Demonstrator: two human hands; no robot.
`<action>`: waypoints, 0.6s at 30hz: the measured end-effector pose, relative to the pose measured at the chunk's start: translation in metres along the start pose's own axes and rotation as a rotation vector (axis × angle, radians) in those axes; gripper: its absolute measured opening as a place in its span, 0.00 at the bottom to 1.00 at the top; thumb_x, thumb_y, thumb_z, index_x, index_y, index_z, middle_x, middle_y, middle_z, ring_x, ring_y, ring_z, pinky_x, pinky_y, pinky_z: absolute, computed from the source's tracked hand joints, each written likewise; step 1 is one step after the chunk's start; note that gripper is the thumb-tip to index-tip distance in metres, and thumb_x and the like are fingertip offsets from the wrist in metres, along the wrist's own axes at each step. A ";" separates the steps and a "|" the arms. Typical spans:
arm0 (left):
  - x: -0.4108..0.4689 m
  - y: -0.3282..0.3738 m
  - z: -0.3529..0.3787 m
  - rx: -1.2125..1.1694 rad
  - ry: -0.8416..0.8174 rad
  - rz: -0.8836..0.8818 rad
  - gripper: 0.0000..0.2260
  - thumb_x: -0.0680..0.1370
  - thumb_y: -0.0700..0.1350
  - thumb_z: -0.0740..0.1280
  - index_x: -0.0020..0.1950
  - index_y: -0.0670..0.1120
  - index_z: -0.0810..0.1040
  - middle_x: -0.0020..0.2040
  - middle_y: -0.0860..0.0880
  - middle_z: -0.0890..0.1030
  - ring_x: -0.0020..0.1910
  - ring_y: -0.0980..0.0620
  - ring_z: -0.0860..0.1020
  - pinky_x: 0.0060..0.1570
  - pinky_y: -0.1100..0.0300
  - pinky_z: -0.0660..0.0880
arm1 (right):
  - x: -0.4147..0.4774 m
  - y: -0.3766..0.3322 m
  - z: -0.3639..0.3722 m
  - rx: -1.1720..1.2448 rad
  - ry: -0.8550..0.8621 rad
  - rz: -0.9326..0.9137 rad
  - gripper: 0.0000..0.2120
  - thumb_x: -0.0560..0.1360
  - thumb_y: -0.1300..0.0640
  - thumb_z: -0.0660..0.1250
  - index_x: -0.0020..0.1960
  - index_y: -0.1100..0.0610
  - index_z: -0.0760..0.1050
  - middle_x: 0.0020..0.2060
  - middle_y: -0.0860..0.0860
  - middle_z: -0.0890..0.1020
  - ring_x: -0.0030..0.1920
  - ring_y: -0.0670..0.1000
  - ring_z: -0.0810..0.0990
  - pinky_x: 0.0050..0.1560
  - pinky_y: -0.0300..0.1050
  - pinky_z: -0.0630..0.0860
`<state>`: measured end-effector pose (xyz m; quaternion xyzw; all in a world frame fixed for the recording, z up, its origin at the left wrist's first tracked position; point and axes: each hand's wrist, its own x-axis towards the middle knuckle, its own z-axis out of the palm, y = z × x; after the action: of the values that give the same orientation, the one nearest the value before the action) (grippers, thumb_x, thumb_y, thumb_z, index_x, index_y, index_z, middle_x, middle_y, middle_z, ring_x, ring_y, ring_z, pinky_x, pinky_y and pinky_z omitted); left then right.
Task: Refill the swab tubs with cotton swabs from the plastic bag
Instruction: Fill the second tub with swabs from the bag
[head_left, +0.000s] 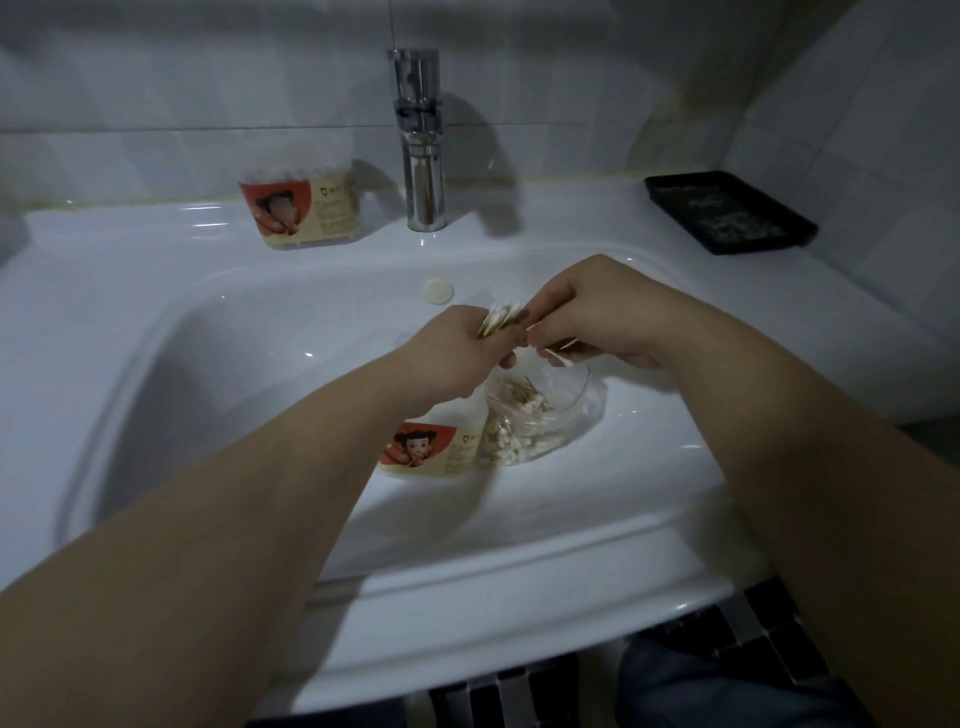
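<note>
Over a white sink (156, 332), a person's left hand (451, 356) curls around a bundle of cotton swabs (500, 321), while the right hand (587, 312) pinches a few more between fingertips. Below the hands, in the basin, a labelled tub (423, 449) sits against a clear plastic bag (540, 415) of swabs. A second tub (301, 208) stands on the ledge left of the tap (423, 145).

print on the tub labels (335, 210) is illegible.
</note>
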<state>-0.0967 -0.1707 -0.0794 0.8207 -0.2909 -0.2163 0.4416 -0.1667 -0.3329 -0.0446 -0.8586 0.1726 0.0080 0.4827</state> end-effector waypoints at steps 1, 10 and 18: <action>0.001 -0.001 0.000 -0.006 0.004 -0.005 0.14 0.83 0.52 0.63 0.43 0.45 0.78 0.37 0.51 0.79 0.32 0.52 0.71 0.30 0.61 0.69 | 0.000 0.001 0.000 0.002 0.000 0.000 0.09 0.70 0.70 0.74 0.44 0.58 0.86 0.34 0.58 0.86 0.35 0.53 0.84 0.44 0.48 0.82; 0.005 -0.004 0.003 -0.045 0.006 -0.055 0.13 0.85 0.46 0.60 0.46 0.48 0.82 0.37 0.51 0.75 0.34 0.51 0.71 0.35 0.59 0.71 | 0.007 0.005 -0.003 -0.081 0.116 -0.017 0.12 0.71 0.70 0.74 0.47 0.55 0.84 0.39 0.58 0.87 0.40 0.56 0.88 0.51 0.54 0.85; 0.005 -0.003 0.006 -0.145 -0.050 -0.108 0.11 0.85 0.47 0.59 0.54 0.44 0.80 0.39 0.50 0.78 0.31 0.54 0.73 0.31 0.62 0.71 | 0.006 0.003 0.010 0.004 0.104 -0.093 0.14 0.68 0.72 0.76 0.43 0.53 0.85 0.36 0.57 0.87 0.41 0.57 0.88 0.50 0.51 0.85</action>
<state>-0.0953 -0.1762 -0.0855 0.7955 -0.2407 -0.2808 0.4799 -0.1608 -0.3278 -0.0533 -0.8639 0.1574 -0.0592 0.4748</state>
